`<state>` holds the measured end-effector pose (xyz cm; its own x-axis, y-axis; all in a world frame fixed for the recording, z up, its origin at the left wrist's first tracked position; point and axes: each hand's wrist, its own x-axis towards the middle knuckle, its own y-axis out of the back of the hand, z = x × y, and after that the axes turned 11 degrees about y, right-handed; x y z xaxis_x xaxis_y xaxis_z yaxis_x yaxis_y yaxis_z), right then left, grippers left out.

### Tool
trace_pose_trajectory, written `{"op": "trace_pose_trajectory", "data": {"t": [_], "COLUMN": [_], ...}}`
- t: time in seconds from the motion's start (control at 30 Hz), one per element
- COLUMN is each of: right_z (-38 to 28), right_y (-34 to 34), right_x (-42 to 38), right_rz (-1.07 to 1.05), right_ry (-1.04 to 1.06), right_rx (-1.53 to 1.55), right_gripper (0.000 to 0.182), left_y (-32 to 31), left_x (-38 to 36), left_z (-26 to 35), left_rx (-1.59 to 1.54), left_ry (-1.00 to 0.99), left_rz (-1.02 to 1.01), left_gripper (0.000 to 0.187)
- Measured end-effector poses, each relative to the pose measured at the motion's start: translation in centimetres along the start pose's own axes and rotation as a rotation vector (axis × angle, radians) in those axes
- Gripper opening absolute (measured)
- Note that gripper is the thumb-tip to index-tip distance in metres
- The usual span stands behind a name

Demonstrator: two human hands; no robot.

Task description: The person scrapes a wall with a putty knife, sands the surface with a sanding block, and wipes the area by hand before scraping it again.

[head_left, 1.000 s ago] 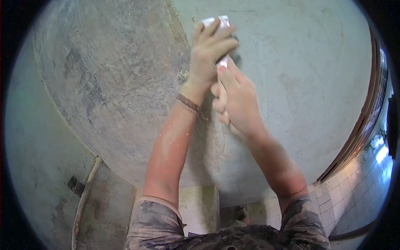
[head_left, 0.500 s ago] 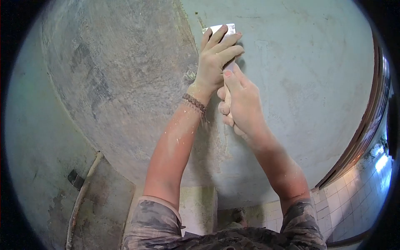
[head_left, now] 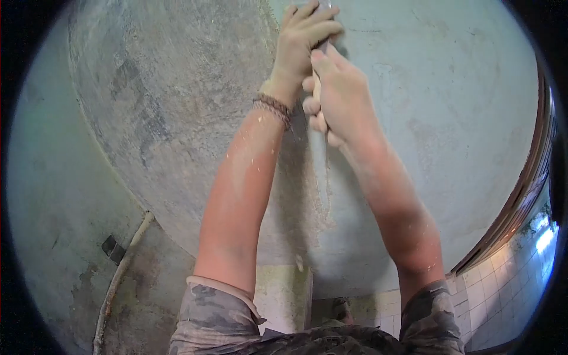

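My right hand (head_left: 346, 97) is wrapped around the handle of a scraper (head_left: 325, 45), with the thumb lying up along it toward the neck. Over the scraper's wide metal blade lies my left hand (head_left: 299, 50), its fingers spread and stretched out. It covers most of the blade, and only a bright bit of metal shows at the top edge of the view. Both hands are dusty. They are at the wall, where the pale green paint (head_left: 438, 112) meets a bare grey patch (head_left: 177, 106).
A dark wooden frame (head_left: 520, 183) curves along the right side. White tiles (head_left: 488, 284) are at lower right. At lower left a pipe (head_left: 121, 278) runs down the wall beside a small dark box (head_left: 112, 248). A pale chip (head_left: 299, 262) shows below my hands.
Both hands and the scraper have moved higher in the view, along the paint's edge. More of the pale scraped strip below them shows. A pale chip has appeared lower down.
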<state>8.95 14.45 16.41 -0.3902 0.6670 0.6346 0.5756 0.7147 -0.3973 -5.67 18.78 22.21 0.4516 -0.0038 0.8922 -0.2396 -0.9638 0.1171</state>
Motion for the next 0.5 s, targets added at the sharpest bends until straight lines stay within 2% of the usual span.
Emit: {"op": "trace_pose_trajectory", "data": {"t": [0.07, 0.17, 0.23, 0.33, 0.4, 0.5], "right_z": [-0.9, 0.8, 1.1, -0.6, -0.7, 1.3], "right_y": [-0.5, 0.7, 0.9, -0.5, -0.7, 0.4], "right_x": [0.1, -1.8, -2.7, 0.4, 1.1, -0.1], "right_rz": [0.026, -0.018, 0.004, -0.031, -0.029, -0.019], "right_ry": [-0.016, -0.018, -0.044, 0.029, 0.077, 0.129], "right_rx": [-0.007, 0.047, -0.048, -0.073, -0.097, -0.135], "right_gripper": [0.025, 0.022, 0.022, 0.027, 0.028, 0.028], "left_y": [0.1, -0.5, -0.4, -0.3, -0.2, -1.0], "left_x": [1.2, -1.9, -2.4, 0.6, 1.9, -0.6], "left_z": [-0.5, 1.1, 1.1, -0.8, -1.2, 0.1], "left_rx": [-0.071, -0.044, -0.044, -0.097, -0.061, -0.034], "left_ry": [0.030, 0.032, 0.046, 0.013, 0.063, 0.054], "left_rz": [0.031, 0.022, 0.028, 0.000, 0.064, 0.086], "left_gripper": [0.013, 0.015, 0.014, 0.013, 0.012, 0.013]}}
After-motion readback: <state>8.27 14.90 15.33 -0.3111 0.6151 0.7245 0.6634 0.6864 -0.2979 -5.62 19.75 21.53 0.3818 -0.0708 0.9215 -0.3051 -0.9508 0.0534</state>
